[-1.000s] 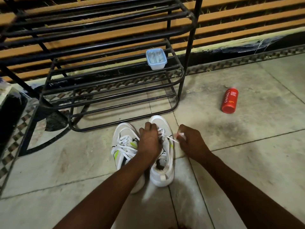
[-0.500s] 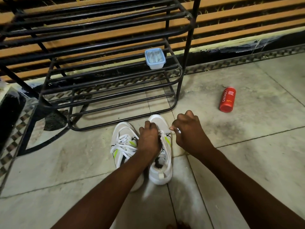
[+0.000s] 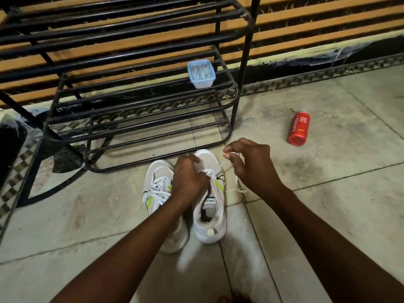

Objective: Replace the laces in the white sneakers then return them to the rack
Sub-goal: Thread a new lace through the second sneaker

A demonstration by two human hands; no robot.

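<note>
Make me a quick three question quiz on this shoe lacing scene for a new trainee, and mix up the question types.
1. True or false: the red bottle stands upright on the floor.
2. Where is the blue-rimmed tub? A) on the floor B) on a shelf of the rack C) inside a shoe
3. Fill in: the left hand holds the sneaker while the right hand pinches its ____.

Key: 1 false, it lies on its side. 2 B. 3 lace.
</note>
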